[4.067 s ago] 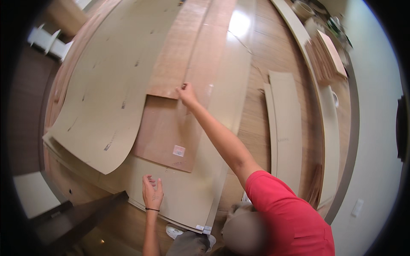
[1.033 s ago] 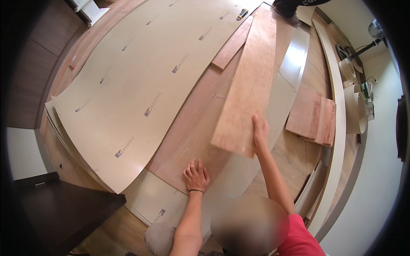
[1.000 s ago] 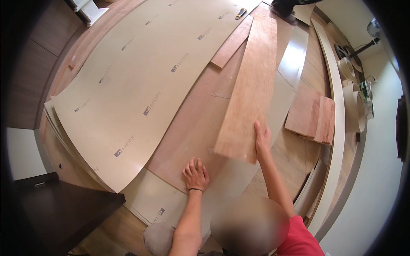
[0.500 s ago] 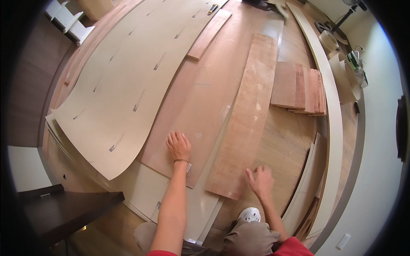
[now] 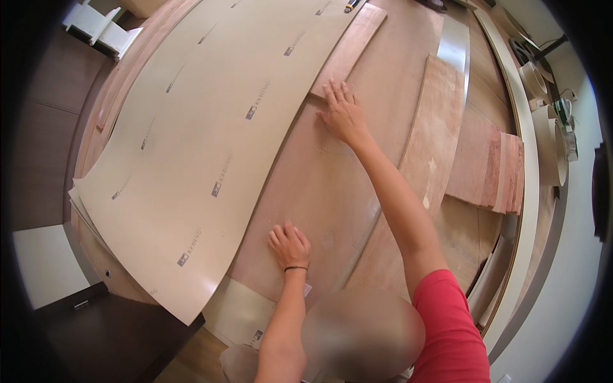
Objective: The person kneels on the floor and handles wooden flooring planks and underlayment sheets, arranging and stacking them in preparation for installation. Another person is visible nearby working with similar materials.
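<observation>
My left hand [image 5: 290, 246] rests on a large reddish-brown wooden panel [image 5: 306, 185], its fingers slightly bent and holding nothing. Farther off, my right hand [image 5: 345, 115] is stretched out with fingers apart. Its fingertips touch the near end of a short narrow board [image 5: 350, 51], which lies on the panel alongside the big sheet. That big beige sheet [image 5: 211, 134], printed with repeated marks, covers the left side, and its near corner lifts up. To the right, a long plank [image 5: 434, 127] lies on the panel, partly hidden behind my right arm.
Stacked short wooden boards [image 5: 488, 159] lie right of the plank. A long pale strip [image 5: 527, 210] runs beside the wall, with rolls of edging [image 5: 548, 143] beyond it. A dark brown cabinet piece [image 5: 96, 332] stands near left. A yellow-and-black tool [image 5: 351, 6] lies far off.
My right hand has moved forward and left, from beside the plank's near end to the short board. The left hand stays on the panel. My view has shifted, and I lean farther forward.
</observation>
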{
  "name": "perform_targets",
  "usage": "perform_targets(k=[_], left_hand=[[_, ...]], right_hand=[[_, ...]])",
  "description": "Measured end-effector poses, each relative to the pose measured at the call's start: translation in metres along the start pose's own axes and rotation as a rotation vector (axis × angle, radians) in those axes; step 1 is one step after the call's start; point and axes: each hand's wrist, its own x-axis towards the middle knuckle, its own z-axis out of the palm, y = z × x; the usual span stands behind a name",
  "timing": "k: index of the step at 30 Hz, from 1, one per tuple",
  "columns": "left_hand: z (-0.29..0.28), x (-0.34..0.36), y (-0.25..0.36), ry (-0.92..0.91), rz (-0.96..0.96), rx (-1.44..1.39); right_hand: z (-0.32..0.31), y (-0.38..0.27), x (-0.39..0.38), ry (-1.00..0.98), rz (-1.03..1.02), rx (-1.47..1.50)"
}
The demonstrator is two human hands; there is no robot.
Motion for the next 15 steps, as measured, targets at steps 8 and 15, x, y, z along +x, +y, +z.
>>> perform_targets(k=[8, 15], left_hand=[[0.003, 0.001, -0.01, -0.043, -0.008, -0.016], [-0.005, 0.006, -0.011, -0.016, -0.008, 0.022]], right_hand=[[0.0, 0.099, -0.026, -0.091, -0.124, 0.004], [-0.065, 0.112, 0.006, -0.359, 0.558, -0.016]])
